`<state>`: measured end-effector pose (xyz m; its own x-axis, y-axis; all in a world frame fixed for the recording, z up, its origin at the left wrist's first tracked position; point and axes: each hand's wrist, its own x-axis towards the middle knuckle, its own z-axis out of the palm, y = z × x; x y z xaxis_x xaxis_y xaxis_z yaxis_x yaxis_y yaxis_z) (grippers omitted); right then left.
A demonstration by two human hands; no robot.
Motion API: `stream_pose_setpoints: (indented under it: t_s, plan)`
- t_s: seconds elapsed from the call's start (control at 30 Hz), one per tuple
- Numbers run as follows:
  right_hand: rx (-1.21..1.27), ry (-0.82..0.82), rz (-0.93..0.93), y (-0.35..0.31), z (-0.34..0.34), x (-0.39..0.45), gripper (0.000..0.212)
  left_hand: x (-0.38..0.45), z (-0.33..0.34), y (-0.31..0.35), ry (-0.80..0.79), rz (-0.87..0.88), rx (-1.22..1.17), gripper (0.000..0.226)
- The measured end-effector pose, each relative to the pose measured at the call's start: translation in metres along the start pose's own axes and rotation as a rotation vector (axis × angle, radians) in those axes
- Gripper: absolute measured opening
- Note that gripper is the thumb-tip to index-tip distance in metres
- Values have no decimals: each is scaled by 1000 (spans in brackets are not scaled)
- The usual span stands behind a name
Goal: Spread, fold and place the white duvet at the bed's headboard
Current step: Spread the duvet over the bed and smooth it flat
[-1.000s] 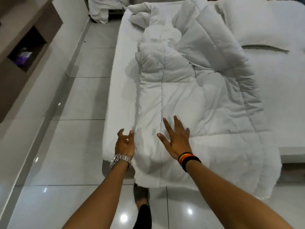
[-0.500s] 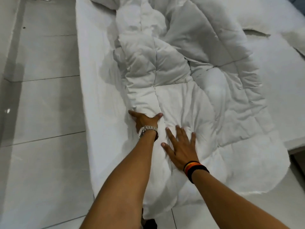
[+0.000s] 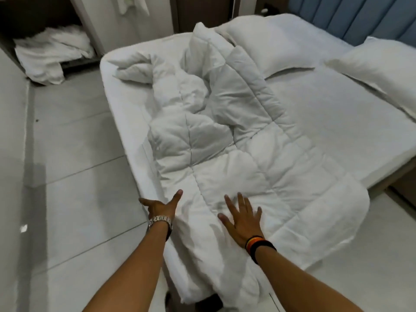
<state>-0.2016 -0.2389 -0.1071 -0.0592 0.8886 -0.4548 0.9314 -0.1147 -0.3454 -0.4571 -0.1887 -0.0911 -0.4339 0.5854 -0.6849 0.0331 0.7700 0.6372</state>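
Note:
The white quilted duvet [image 3: 243, 154] lies rumpled along the left half of the bed [image 3: 326, 104], bunched high at the far end, its near end hanging over the bed's corner toward the floor. My left hand [image 3: 161, 207], with a metal watch, rests at the duvet's left edge, thumb and fingers spread apart. My right hand [image 3: 242, 218], with dark wristbands, lies flat on the duvet's near part, fingers splayed. The blue padded headboard [image 3: 351, 16] stands at the far right.
Two white pillows [image 3: 276, 46] [image 3: 380, 66] lie by the headboard. A heap of white linen [image 3: 49, 55] sits on the floor at the far left under a wooden unit. Glossy tiled floor [image 3: 74, 176] runs along the bed's left side.
The view has swung up and right, bringing the headboard and pillows into sight. My left hand moved back from the duvet's seam to its left edge; my right hand stays flat on it.

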Motion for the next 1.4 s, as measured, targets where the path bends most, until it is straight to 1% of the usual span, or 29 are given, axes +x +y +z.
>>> stream_pose_setpoints:
  t_s: [0.1, 0.23, 0.33, 0.43, 0.5, 0.57, 0.67, 0.8, 0.87, 0.93, 1.03, 1.1, 1.13, 1.2, 1.23, 1.27, 1.33, 1.4]
  plan:
    - [76, 111, 5, -32, -24, 25, 73, 15, -26, 46, 15, 94, -12, 157]
    - [194, 290, -27, -89, -58, 98, 75, 72, -34, 128, 12, 192, -73, 151]
    - [238, 452, -66, -133, -70, 169, 75, 140, -23, 195, 0, 153, -116, 152]
    - [242, 551, -18, -176, -76, 247, 77, 224, -3, 264, -21, 84, -97, 168]
    - [166, 526, 50, -199, -80, 291, 81, 274, 4, 296, -66, 46, -59, 171]
    - [118, 478, 134, -209, -77, 320, 84, 312, 18, 321, -149, 31, -44, 172]
    - [13, 404, 160, -208, -58, 334, 86, 342, 46, 343, -257, 94, -106, 171]
    - [-63, 409, 206, -201, -40, 345, 86, 364, 85, 358, -313, 165, -141, 175]
    - [-72, 419, 221, -207, -41, 354, 87, 375, 99, 363, -344, 182, -186, 171]
    - [-83, 407, 252, -213, -45, 359, 90, 383, 105, 364, -322, 200, -238, 154]
    - [-25, 331, 321, -220, -55, 359, 88, 392, 84, 370, -249, 250, -270, 123]
    - [54, 329, 367, -232, -66, 356, 88, 399, 51, 391, -195, 330, -261, 114]
    - [97, 356, 383, -246, -74, 355, 88, 403, 28, 411, -169, 390, -258, 112]
    - [149, 410, 359, -279, -85, 359, 88, 415, -26, 453, -92, 506, -286, 113]
    - [166, 410, 342, -295, -88, 363, 87, 423, -54, 471, -62, 544, -288, 118]
    - [177, 377, 334, -308, -88, 369, 87, 432, -80, 480, -52, 555, -253, 124]
    - [186, 242, 353, -336, -79, 374, 87, 444, -132, 480, -123, 505, -127, 134]
    - [221, 164, 390, -365, -67, 379, 86, 456, -171, 465, -254, 409, 18, 144]
